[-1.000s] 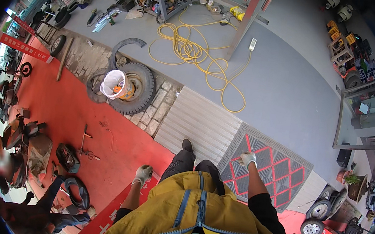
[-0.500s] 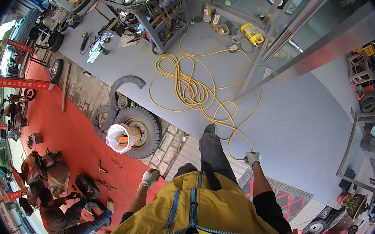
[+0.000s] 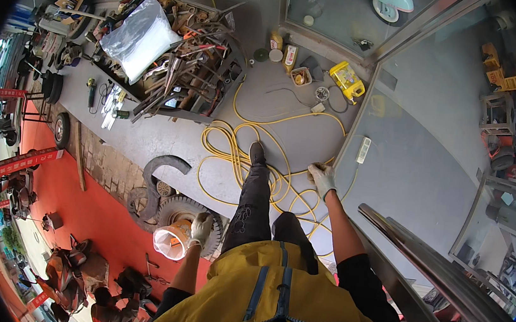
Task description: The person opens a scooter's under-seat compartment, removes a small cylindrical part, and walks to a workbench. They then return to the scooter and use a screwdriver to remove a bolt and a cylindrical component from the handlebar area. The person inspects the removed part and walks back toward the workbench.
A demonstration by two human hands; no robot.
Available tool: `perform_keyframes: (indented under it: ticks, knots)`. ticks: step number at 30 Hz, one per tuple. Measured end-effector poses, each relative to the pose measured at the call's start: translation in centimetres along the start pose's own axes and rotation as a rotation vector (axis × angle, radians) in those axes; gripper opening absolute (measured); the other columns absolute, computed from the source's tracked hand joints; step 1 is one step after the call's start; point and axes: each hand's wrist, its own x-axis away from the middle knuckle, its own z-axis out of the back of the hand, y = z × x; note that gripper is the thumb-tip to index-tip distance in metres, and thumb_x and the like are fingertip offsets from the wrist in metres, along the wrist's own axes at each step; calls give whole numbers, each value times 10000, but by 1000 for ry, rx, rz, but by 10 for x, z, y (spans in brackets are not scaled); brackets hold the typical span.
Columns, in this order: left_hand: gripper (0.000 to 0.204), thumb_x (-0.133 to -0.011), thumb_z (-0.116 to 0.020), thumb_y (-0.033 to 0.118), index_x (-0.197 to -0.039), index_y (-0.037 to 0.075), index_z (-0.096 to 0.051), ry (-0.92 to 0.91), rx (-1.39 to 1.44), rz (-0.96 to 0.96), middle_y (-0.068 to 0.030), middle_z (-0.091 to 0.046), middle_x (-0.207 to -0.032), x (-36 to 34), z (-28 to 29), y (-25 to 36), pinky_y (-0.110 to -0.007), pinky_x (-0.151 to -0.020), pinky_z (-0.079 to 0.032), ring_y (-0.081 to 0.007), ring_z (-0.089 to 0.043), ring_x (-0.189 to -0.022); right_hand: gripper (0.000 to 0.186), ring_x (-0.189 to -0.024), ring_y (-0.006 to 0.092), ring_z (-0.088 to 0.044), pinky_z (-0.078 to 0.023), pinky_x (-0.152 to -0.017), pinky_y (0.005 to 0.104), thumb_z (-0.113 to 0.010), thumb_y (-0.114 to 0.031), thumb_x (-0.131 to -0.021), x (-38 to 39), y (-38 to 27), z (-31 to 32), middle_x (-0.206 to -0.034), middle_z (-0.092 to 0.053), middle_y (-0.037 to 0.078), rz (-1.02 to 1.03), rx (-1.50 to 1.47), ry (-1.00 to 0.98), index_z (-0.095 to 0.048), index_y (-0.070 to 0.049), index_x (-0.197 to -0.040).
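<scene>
My right hand (image 3: 322,180), in a pale work glove, is held out over the yellow cable (image 3: 229,144) that lies in loose loops on the grey floor. Its fingers are loosely bent and slightly apart, and I see nothing in them. Also gloved, my left hand (image 3: 201,228) hangs with curled fingers, nothing showing in it. In the picture it overlaps the orange bucket (image 3: 182,230) with a white liner and the large tyre (image 3: 177,208). One shoe (image 3: 257,152) is among the cable loops.
A metal cart (image 3: 209,117) heaped with tools stands ahead left. A glass door with a long steel handle (image 3: 438,258) is close on my right. A yellow jug (image 3: 347,81) and small containers sit by the wall. A person (image 3: 110,313) is at lower left.
I have stepped forward onto the cable loops, nearer the tool cart. My right hand has moved ahead, and the left has come up in front of the bucket. The door handle is now beside me.
</scene>
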Motion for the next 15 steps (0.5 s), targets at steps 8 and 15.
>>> perform_keyframes:
  ticks: [8,15]
  knots:
    - [418,-804,-591,312,-1122,42,-559,-158,-626,-313,-149,-668,-825,-182,-142,279,-385,-699,-501,-277,-638,-751,169,-553,102,-548,-448,-484,228,-637,-160,-857,-81,-52,-21,-706,-600,49,-135,-427,195,-623,1,-905]
    - [396,-809,-566,257,-1164,83,-570,-185,-592,-234,-137,-665,-925,-321,-297,385,-367,-754,-502,-270,-635,-848,231,-622,85,-553,-476,-564,219,-636,-173,-883,-181,-68,-55,-769,-599,33,-152,-651,121,-609,19,-1009]
